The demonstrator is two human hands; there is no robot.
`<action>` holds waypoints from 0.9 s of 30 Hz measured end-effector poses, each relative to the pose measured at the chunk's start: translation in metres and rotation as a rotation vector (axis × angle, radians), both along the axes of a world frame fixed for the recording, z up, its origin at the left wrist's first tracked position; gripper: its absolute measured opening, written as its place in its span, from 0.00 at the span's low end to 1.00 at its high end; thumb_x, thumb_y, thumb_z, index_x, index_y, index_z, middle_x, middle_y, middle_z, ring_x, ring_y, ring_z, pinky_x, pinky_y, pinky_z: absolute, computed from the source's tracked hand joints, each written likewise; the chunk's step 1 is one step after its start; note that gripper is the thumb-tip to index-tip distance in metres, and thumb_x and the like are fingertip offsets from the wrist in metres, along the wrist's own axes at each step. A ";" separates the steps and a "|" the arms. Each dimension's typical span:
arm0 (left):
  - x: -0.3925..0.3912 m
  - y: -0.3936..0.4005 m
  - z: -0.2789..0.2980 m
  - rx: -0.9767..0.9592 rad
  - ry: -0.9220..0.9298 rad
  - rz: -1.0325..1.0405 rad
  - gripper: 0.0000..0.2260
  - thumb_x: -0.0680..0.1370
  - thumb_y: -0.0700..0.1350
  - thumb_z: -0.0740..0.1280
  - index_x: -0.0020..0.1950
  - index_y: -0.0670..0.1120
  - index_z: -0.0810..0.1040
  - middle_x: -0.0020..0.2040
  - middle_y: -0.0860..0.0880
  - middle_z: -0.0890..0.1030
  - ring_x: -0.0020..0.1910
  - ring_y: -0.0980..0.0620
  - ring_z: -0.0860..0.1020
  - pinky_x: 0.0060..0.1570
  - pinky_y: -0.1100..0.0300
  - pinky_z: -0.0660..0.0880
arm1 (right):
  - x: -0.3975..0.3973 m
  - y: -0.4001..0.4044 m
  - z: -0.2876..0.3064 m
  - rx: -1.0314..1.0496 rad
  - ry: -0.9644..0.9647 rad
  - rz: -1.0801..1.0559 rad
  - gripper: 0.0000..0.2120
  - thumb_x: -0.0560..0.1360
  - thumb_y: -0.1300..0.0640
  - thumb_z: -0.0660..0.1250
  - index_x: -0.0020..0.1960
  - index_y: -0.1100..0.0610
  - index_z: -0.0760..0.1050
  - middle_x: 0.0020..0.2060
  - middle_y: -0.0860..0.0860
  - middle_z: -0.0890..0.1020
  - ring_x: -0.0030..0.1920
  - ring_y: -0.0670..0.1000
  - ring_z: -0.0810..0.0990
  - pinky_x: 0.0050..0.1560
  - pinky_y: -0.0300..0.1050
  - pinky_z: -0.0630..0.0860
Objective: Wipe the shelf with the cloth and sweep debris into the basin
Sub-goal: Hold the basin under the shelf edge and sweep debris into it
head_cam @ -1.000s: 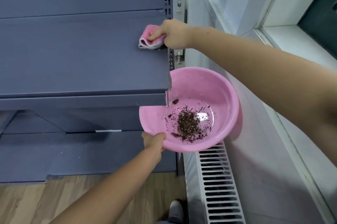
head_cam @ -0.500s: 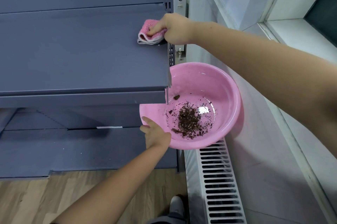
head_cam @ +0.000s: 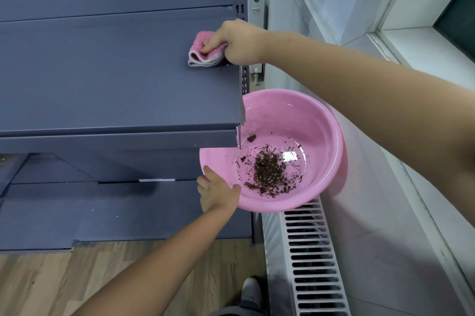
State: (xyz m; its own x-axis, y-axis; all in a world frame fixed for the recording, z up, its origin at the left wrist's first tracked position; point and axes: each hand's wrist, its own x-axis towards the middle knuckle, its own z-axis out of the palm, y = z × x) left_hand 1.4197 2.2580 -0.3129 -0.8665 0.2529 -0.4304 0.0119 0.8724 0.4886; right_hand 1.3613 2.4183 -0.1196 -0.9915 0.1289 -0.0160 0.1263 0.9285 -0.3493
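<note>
My right hand point(head_cam: 237, 41) pinches the folded cloth point(head_cam: 204, 52) against the shelf point(head_cam: 115, 79) — my left hand point(head_cam: 218, 193), fingers curled, grips the basin point(head_cam: 326, 135) rim, debris point(head_cam: 270, 169) inside.

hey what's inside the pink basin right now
The pink basin holds a pile of dark brown debris with scattered bits around it. The shelf corner covers the basin's upper left part, and the left hand gripping the rim hides a little more.
</note>
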 end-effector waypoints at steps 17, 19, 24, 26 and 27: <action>-0.001 0.001 0.001 0.012 -0.021 -0.029 0.38 0.77 0.43 0.65 0.77 0.38 0.42 0.70 0.39 0.58 0.70 0.42 0.63 0.66 0.52 0.69 | 0.011 0.007 0.001 0.019 0.003 0.023 0.29 0.70 0.75 0.50 0.62 0.57 0.76 0.65 0.53 0.77 0.66 0.55 0.73 0.68 0.48 0.68; -0.001 0.001 0.002 0.014 -0.021 -0.031 0.38 0.77 0.43 0.65 0.77 0.38 0.42 0.70 0.39 0.58 0.69 0.42 0.64 0.65 0.52 0.70 | 0.019 0.014 0.005 0.016 -0.009 0.017 0.29 0.69 0.76 0.50 0.61 0.58 0.78 0.63 0.55 0.79 0.64 0.58 0.75 0.66 0.49 0.71; -0.001 0.001 0.003 0.002 -0.019 -0.047 0.38 0.77 0.43 0.65 0.77 0.38 0.42 0.71 0.39 0.58 0.70 0.42 0.62 0.66 0.52 0.68 | 0.026 0.025 0.030 0.034 -0.110 0.023 0.27 0.68 0.76 0.51 0.57 0.58 0.80 0.42 0.56 0.85 0.42 0.48 0.83 0.39 0.36 0.76; -0.001 0.001 0.004 0.001 -0.022 -0.048 0.38 0.77 0.43 0.64 0.77 0.38 0.41 0.71 0.39 0.57 0.70 0.42 0.62 0.67 0.53 0.67 | 0.023 0.025 0.041 -0.005 -0.111 0.031 0.26 0.69 0.75 0.53 0.57 0.59 0.80 0.27 0.46 0.80 0.22 0.37 0.73 0.22 0.26 0.65; -0.001 0.001 0.004 0.002 -0.022 -0.047 0.38 0.77 0.43 0.64 0.77 0.38 0.41 0.71 0.39 0.57 0.70 0.42 0.62 0.67 0.53 0.67 | 0.020 0.023 0.045 -0.024 -0.090 0.038 0.25 0.70 0.75 0.53 0.57 0.59 0.80 0.25 0.43 0.77 0.20 0.37 0.71 0.19 0.25 0.61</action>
State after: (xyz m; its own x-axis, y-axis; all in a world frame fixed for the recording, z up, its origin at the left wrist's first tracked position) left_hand 1.4185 2.2591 -0.3092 -0.8441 0.2940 -0.4485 0.0423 0.8702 0.4909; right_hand 1.3810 2.4415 -0.0746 -0.9901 0.0894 -0.1079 0.1228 0.9247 -0.3603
